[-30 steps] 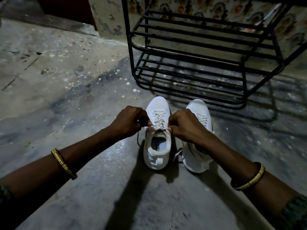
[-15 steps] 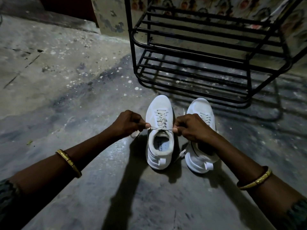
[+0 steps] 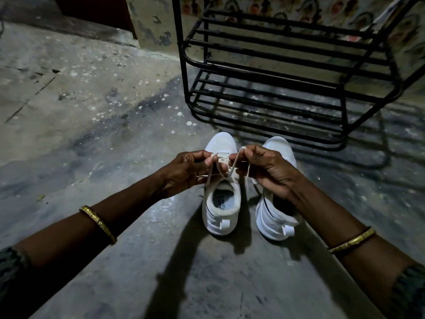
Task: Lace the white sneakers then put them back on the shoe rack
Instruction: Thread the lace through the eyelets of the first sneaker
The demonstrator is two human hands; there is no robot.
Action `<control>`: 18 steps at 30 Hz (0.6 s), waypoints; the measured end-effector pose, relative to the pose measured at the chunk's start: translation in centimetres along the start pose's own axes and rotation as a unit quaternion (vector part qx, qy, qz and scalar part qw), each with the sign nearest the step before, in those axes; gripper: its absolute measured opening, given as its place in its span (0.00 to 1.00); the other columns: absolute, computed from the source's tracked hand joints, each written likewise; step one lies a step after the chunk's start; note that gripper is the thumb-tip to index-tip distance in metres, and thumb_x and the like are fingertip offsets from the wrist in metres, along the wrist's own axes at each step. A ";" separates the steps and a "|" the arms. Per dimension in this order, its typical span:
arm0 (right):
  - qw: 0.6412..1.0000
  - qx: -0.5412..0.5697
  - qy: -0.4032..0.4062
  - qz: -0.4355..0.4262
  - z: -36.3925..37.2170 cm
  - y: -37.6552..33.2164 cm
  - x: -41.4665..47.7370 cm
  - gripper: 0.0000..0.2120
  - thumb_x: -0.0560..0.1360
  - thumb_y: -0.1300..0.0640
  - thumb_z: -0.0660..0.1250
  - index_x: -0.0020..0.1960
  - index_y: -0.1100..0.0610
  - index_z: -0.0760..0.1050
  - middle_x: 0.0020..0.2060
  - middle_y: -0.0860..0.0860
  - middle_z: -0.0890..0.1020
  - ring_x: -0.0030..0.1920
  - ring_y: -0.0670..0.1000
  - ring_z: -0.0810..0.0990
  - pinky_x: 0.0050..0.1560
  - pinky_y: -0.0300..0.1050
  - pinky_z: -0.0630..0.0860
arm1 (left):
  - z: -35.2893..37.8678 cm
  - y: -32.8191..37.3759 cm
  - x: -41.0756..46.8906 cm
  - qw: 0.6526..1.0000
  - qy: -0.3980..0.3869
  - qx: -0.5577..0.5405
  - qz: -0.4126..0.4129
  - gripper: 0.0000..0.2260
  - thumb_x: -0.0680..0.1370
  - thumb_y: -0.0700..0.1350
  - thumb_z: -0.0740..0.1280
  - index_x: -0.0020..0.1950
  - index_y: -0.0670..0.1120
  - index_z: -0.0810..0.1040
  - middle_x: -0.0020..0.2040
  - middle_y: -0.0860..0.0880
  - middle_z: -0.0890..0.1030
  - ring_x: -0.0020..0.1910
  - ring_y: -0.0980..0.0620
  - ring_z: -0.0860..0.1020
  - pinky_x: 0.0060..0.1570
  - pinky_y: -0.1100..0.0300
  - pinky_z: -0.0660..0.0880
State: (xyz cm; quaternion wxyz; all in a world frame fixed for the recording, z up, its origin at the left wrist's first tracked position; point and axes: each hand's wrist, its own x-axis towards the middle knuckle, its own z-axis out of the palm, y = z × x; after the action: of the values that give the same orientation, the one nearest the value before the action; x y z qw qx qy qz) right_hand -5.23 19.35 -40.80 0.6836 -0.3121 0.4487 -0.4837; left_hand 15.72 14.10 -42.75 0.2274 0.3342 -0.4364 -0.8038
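Two white sneakers stand side by side on the concrete floor, toes toward the rack. The left sneaker (image 3: 220, 203) has its lace (image 3: 232, 168) lifted above the tongue, the two ends crossing between my hands. My left hand (image 3: 187, 170) pinches one lace end over that shoe's left side. My right hand (image 3: 268, 168) pinches a loop of the other end and covers the front of the right sneaker (image 3: 276, 217). The black metal shoe rack (image 3: 276, 72) stands just beyond the shoes, its tiers bare.
Stained concrete floor (image 3: 92, 111) spreads to the left and toward me. A patterned wall (image 3: 299, 8) rises behind the rack. A gold bangle sits on each wrist.
Both hands have lifted and come closer together. The lace, pulled flat sideways before, now rises crossed between them with a loop in my right hand.
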 end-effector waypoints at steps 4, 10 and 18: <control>0.999 0.041 0.021 0.012 1.0 0.4 0.3 0.06 0.76 0.63 0.61 0.45 0.60 0.77 0.37 0.55 0.85 0.41 0.53 0.84 0.40 0.45 0.81 | 0.7 -0.3 0.3 0.998 0.050 0.040 0.016 0.07 0.78 0.41 0.63 0.51 0.42 0.79 0.45 0.44 0.82 0.47 0.48 0.81 0.53 0.54 0.78; 0.999 -0.018 0.033 0.021 1.3 0.5 0.8 0.11 0.75 0.68 0.61 0.53 0.60 0.79 0.36 0.52 0.84 0.35 0.49 0.80 0.35 0.39 0.75 | 1.3 -0.3 0.7 0.989 0.056 0.120 0.061 0.06 0.77 0.39 0.65 0.52 0.42 0.79 0.45 0.44 0.81 0.43 0.50 0.80 0.45 0.57 0.78; 0.971 -0.214 0.099 -0.047 1.8 0.7 0.9 0.08 0.70 0.69 0.69 0.42 0.57 0.77 0.27 0.51 0.80 0.27 0.47 0.76 0.29 0.38 0.72 | 1.5 0.7 0.8 0.985 0.067 0.152 0.057 0.11 0.72 0.34 0.70 0.51 0.44 0.75 0.36 0.47 0.82 0.39 0.45 0.80 0.37 0.58 0.78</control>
State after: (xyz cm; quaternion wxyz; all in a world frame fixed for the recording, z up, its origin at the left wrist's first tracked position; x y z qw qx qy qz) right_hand -3.21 18.78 -41.00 0.5298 -0.4220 0.5922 -0.4365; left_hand 14.13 14.05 -41.83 0.2478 0.3923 -0.5557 -0.6899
